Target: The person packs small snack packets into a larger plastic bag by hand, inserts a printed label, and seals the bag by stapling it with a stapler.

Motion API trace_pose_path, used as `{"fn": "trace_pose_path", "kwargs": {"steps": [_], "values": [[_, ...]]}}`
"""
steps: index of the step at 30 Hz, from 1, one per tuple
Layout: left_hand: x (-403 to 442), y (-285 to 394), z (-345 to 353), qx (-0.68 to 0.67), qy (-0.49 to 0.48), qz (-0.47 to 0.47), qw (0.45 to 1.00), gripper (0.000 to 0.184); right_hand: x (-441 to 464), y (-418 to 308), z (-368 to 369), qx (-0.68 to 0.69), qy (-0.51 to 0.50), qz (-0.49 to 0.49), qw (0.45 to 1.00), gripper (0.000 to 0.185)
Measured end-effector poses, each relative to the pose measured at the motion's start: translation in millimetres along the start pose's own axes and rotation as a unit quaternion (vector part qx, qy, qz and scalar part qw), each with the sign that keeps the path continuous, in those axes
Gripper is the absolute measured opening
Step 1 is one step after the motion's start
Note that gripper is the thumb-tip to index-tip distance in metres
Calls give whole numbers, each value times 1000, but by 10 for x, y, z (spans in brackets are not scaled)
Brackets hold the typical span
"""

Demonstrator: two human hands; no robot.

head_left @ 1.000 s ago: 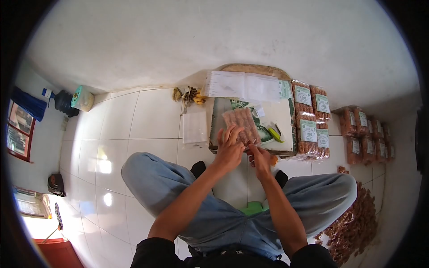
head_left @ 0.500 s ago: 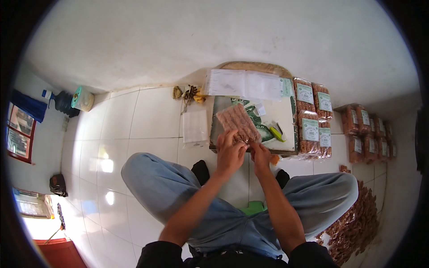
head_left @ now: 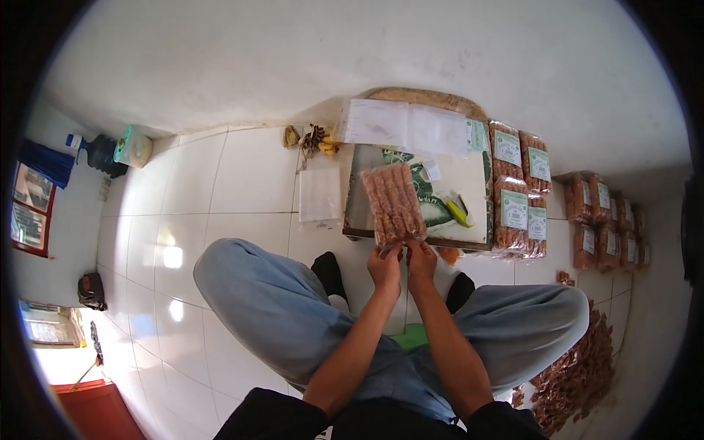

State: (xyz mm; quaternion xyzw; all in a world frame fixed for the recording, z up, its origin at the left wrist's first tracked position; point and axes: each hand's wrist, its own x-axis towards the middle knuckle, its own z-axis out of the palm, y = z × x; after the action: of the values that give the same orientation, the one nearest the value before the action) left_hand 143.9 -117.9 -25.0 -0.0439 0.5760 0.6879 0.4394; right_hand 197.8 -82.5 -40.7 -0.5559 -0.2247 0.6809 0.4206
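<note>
A clear plastic bag of brown sticks [head_left: 393, 202] lies over the front part of a low table [head_left: 469, 233], its near end pinched between my hands. My left hand [head_left: 385, 268] grips the left side of that end, fingers closed. Close beside it, my right hand [head_left: 420, 262] closes on the right side. Right of the bag, a yellow-green cutter [head_left: 459, 213] rests on the table near a small white paper [head_left: 431, 170]. Flat plastic bags with white sheets [head_left: 407, 126] lie along the table's back edge.
Labelled full packs [head_left: 511, 209] stand at the table's right, more packs [head_left: 603, 246] beyond. Loose brown pieces [head_left: 576, 374] cover the floor at lower right. Empty clear bags [head_left: 319, 194] and bananas [head_left: 327, 144] lie left of the table. A lidded tub [head_left: 133, 149] sits far left.
My left hand has left the bag's face and moved down to its near end beside my right hand. The bag has turned more upright in view.
</note>
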Motion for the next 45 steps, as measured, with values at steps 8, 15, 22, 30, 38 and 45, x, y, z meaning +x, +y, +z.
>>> {"fn": "trace_pose_path", "kwargs": {"steps": [8,15,22,30,38,45], "values": [[204,-34,-86,53,15,-25,998,18,108,-104,-279,-147,-75,-18,986,18],[208,95,-44,64,16,-50,997,13,255,-141,-345,-151,-140,-10,979,25],[271,55,-28,64,11,-78,995,8,313,-41,-297,-174,-66,-83,979,30],[112,51,53,3,-35,-57,998,27,286,-7,-223,-141,-2,-85,986,28],[163,-4,113,67,7,-48,997,45,311,41,-325,-140,-12,-77,987,24],[230,-79,167,21,3,-42,999,45,636,-433,-747,-385,-95,-38,917,27]]}}
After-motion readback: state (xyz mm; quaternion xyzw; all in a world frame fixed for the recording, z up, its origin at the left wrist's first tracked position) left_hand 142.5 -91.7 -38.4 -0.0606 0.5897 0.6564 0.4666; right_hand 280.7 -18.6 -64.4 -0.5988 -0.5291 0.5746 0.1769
